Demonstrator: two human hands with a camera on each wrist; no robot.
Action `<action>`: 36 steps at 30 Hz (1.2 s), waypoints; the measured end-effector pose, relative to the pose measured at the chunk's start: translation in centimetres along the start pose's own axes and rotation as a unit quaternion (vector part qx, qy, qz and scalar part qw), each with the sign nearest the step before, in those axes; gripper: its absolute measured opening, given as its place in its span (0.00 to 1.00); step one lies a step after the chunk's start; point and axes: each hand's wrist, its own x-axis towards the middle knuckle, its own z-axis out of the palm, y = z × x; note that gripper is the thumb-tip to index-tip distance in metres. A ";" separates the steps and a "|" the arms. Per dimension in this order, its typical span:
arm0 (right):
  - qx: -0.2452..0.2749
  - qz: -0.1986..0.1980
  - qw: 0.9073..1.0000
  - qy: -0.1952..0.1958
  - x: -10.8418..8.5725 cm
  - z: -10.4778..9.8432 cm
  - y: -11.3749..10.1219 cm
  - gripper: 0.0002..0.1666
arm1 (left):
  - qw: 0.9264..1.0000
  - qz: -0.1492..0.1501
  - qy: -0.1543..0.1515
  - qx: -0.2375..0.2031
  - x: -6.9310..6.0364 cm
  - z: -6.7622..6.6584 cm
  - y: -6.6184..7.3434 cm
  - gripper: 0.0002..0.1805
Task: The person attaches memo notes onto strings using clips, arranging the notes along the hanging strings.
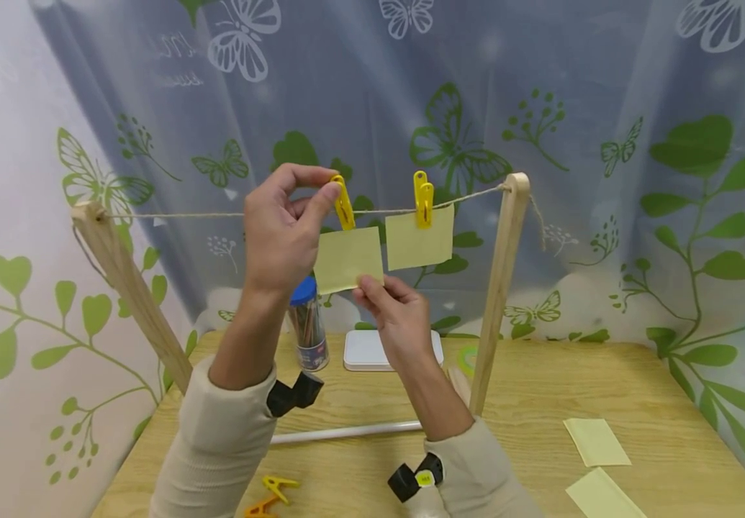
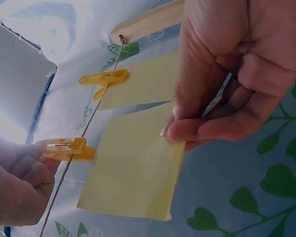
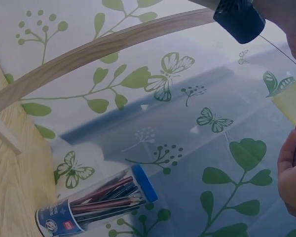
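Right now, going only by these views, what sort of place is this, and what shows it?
Probably an indoor craft or practice corner: a wood-grain table stands before a leaf-and-butterfly curtain, and a clear tub of pencils stands on it.

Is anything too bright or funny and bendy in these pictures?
Left wrist view: white glare washes out part of the left hand; right wrist view: the wooden post looks bowed, though it's straight in the head view; head view: no harsh glare on the clip that hand pinches.
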 end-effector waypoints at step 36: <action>0.021 0.014 1.000 0.009 -0.1 0.8 -0.6 0.20 | 0.997 0.005 -0.001 0.074 -0.7 -0.4 -1.1 0.13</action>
